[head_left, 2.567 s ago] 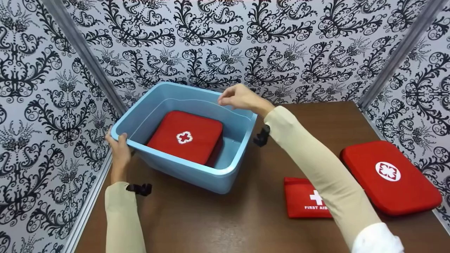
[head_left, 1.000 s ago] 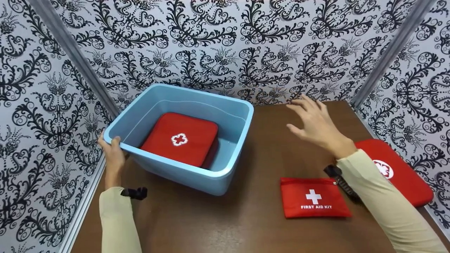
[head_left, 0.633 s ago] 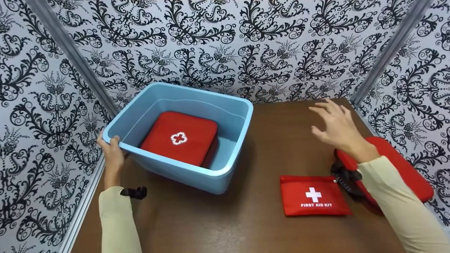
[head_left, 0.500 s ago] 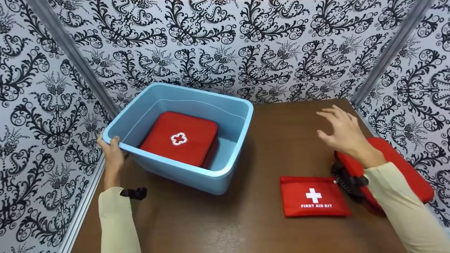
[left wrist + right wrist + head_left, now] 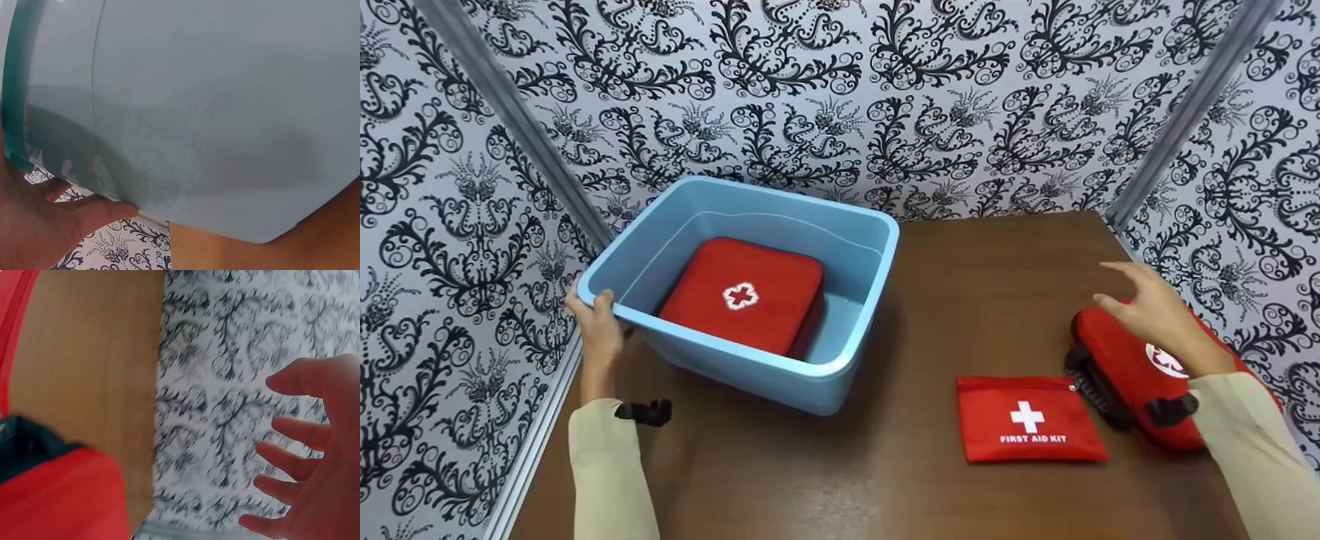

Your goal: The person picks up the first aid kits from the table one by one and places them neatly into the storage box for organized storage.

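Observation:
At the left of the head view, my left hand point(image 5: 598, 328) grips the rim at the near left corner of a light blue plastic tub point(image 5: 780, 381). Inside the tub lies a red first aid case point(image 5: 765, 300) with a white-edged cross emblem. My right hand point(image 5: 1159, 315) hovers over a second red first aid case point(image 5: 1117, 360) at the right, its fingers spread and holding nothing. That case has a black handle point(image 5: 1099, 394) on its left side. Left of the handle, a flat red first aid pouch point(image 5: 1027, 420) lies on the table.
The brown table point(image 5: 825, 480) carries everything. Patterned walls point(image 5: 810, 112) close off the back and both sides, with metal strips point(image 5: 1192, 112) at the corners. The tub stands near the left and back walls.
My right hand has moved away from the tub, swinging right and towards me until it is above the red case at the right. The left hand keeps its grip on the tub rim.

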The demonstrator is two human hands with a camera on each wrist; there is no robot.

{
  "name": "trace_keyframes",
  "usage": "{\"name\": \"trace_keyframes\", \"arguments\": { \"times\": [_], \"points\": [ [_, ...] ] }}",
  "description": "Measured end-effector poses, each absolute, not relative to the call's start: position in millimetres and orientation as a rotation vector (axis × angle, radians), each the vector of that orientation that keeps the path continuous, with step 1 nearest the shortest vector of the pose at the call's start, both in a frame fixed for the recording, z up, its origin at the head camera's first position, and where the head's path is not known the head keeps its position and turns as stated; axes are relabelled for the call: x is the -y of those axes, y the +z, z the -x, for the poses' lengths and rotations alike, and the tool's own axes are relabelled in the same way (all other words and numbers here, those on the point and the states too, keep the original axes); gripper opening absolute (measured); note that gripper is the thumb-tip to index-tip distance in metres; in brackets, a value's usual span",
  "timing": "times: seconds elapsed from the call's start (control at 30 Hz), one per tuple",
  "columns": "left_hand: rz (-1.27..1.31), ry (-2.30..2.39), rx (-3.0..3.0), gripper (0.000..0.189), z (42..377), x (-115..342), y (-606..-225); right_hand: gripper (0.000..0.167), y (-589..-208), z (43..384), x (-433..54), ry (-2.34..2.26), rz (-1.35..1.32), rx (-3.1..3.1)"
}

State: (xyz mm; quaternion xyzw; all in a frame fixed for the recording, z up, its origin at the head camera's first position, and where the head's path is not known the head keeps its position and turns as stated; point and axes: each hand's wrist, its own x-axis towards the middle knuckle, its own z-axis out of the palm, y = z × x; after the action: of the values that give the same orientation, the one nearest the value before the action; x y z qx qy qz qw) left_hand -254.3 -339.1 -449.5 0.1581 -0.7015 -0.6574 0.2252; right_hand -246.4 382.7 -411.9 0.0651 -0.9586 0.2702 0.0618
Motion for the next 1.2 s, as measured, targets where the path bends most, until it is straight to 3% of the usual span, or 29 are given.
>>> {"name": "trace_keyframes", "arguments": {
  "times": [0.47, 0.73, 1.2],
  "points": [
    [-0.455, -1.822, 1.949, 0.064, 251.6, 341.8, -450.4, 0.066, -469.1, 229.0, -477.6, 0.867, 0.106, 2.990],
    [-0.454, -1.825, 1.953, 0.063, 254.1, 338.9, -449.3, 0.067, -486.3, 203.9, -521.6, 0.855, 0.426, 2.933],
    [-0.367, -1.855, 1.935, 0.062, 257.3, 337.4, -449.1, 0.071, -515.1, 182.8, -546.3, 0.978, 0.916, 2.749]
  ]
}}
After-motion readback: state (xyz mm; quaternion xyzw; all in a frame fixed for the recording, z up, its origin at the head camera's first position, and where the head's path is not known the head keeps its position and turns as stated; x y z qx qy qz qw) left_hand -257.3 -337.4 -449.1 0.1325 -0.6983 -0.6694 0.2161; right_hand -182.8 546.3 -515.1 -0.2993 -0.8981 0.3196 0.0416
